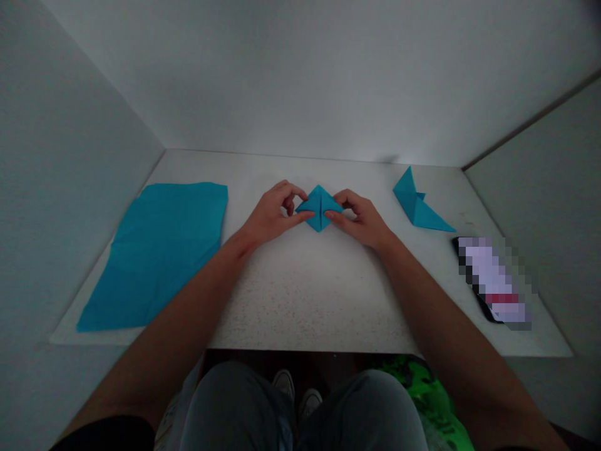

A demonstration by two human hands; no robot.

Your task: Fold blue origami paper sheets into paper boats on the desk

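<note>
Diamond: folded blue paper, located between the hands, flaps meeting at a centre slit. Left hand: partly curled, thumb and forefinger pinching the near flap. Right hand: likewise partly curled, gripping the opposite flap. Stage, as judged: shaping or creasing of flaps. Any further crease calls for matched thumb pressure and aligned edges. Sheet lies left of the hands; folded piece, right.

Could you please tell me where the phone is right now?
In the head view, the phone lies at the right end of the white tabletop, just below the folded blue figure.
</note>
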